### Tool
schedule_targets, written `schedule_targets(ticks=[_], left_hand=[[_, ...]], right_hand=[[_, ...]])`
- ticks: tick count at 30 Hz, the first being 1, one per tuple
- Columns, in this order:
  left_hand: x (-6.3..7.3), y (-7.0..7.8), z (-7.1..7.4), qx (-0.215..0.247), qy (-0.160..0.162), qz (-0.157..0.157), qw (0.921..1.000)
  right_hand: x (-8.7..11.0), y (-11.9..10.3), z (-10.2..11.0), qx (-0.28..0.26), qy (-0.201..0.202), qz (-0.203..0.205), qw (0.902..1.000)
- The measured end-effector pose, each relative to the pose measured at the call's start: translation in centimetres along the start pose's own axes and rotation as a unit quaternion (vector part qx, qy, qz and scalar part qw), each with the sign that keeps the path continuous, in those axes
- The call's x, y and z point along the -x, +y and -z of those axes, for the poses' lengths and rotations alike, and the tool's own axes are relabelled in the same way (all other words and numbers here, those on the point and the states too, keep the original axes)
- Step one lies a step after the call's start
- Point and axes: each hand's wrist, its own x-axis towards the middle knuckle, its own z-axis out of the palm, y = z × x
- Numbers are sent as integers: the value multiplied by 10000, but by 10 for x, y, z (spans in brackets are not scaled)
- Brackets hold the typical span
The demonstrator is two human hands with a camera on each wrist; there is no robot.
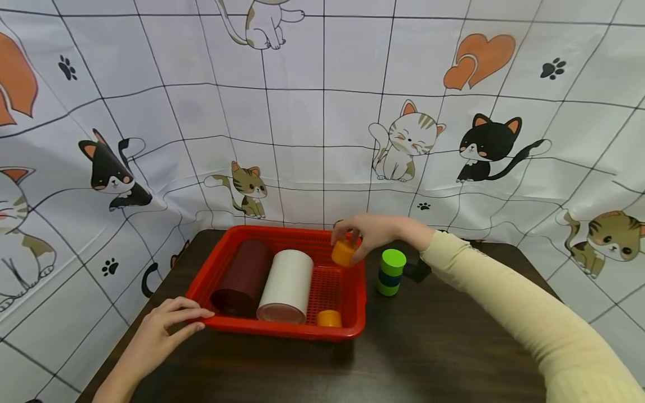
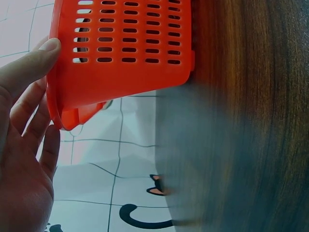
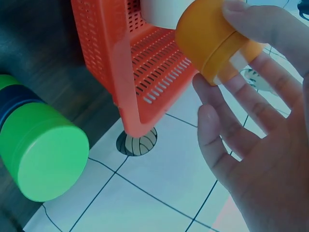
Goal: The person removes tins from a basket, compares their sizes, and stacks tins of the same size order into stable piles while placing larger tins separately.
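Note:
A red perforated plastic basket point(image 1: 272, 328) stands on the dark wooden table. At its front left corner my left hand point(image 1: 157, 337) holds the rim, thumb on one side and fingers on the other in the left wrist view. Over the basket's right back part, my right hand point(image 1: 372, 232) pinches a small orange cylindrical container point(image 3: 205, 36) between thumb and fingers. Inside lie a dark brown cylinder point(image 1: 244, 274) and a white cylinder point(image 1: 287, 282), side by side. Another small orange cylinder point(image 1: 329, 318) sits in the front right corner.
Right of the basket, a green cylinder with a dark blue band point(image 1: 390, 274) stands on the table point(image 1: 428, 347). A black object point(image 1: 417, 271), partly covered by the right sleeve, lies beside it. A cat-print sheet point(image 1: 322, 112) hangs around the table's back and sides.

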Motion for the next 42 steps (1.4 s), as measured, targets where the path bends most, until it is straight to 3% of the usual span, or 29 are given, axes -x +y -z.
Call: schedule_targets(ticks=[26,42], left_hand=[[2,2,0,51,110,-114,9999],[-1,4,0,4,119,-78,9999]], right_hand=[[57,36,8,558,1004,-52,9934],[82,56,0,658,1203,-477,9894]])
